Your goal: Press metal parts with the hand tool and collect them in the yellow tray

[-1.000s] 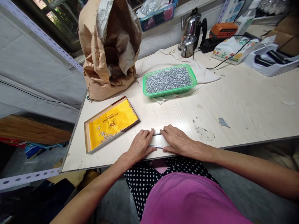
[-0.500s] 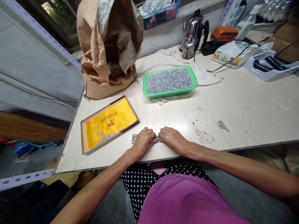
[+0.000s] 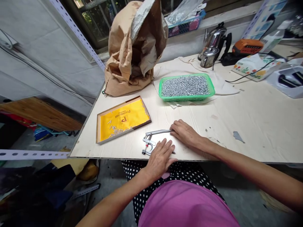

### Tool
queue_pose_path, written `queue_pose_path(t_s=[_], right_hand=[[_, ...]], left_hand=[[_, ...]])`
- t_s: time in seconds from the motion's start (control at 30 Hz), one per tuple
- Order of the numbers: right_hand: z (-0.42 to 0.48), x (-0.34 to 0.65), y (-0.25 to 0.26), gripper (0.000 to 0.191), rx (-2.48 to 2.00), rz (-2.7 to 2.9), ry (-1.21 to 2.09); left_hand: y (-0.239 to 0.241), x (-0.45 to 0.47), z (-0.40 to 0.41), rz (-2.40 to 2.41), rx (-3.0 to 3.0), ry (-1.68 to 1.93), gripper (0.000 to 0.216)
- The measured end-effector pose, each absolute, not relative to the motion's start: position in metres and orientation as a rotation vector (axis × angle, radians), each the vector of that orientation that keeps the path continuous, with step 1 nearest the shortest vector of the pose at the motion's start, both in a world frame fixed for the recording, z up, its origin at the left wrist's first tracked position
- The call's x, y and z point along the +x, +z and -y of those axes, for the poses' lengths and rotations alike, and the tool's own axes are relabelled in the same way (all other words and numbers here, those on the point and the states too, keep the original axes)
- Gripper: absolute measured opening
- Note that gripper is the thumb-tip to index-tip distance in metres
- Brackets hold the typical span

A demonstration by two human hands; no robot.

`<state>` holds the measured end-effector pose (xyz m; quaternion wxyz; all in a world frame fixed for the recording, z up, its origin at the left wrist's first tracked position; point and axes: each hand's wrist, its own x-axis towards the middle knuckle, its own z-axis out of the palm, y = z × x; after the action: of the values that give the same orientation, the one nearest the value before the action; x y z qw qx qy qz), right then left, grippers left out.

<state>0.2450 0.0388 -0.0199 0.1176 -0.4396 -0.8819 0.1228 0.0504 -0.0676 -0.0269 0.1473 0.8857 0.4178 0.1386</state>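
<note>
A silver metal hand tool (image 3: 150, 141) with two long handles lies on the pale wooden table (image 3: 248, 119) near its front edge. My left hand (image 3: 161, 156) lies flat on the lower handle, fingers stretched out. My right hand (image 3: 186, 133) rests on the table with its fingertips touching the end of the upper handle. A shallow wooden tray with a yellow liner (image 3: 121, 119) holds several small screws to the left of the tool. Farther back stands a green basket (image 3: 186, 87) full of silver screws.
A crumpled brown paper sack (image 3: 134, 50) stands at the back left. A white cloth (image 3: 222, 83), a metal kettle (image 3: 213, 44), an orange tool (image 3: 247, 46), a tissue pack and cables lie at the back right. A perforated metal rail (image 3: 30, 154) is at the left.
The camera view swung left. My hands, close together over the tool before, have drawn apart, uncovering its spring head. My left hand slid toward the table's front edge.
</note>
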Motion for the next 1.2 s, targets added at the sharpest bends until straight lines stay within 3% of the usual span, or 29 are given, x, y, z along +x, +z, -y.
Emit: queue_pose_path(t_s=[0.2, 0.47, 0.7, 1.0, 1.2], right_hand=[[-0.064, 0.217, -0.005, 0.01, -1.306, 2.649, 0.216], [-0.024, 0.123, 0.005, 0.012, -0.338, 3.008, 0.259], [-0.024, 0.118, -0.011, 0.014, -0.165, 2.916, 0.196], [-0.03, 0.125, -0.014, 0.015, -0.125, 2.864, 0.537], [-0.042, 0.119, -0.006, 0.023, -0.027, 2.948, 0.567]], left_hand=[[-0.026, 0.049, 0.072, -1.173, 2.485, 0.424, 0.05], [-0.037, 0.044, 0.079, -1.207, 2.352, 0.354, 0.054], [-0.045, 0.044, 0.084, -1.278, 2.351, 0.208, 0.054], [-0.042, 0.042, 0.08, -1.187, 2.422, 0.306, 0.034], [-0.035, 0.041, 0.074, -1.133, 2.427, 0.382, 0.045]])
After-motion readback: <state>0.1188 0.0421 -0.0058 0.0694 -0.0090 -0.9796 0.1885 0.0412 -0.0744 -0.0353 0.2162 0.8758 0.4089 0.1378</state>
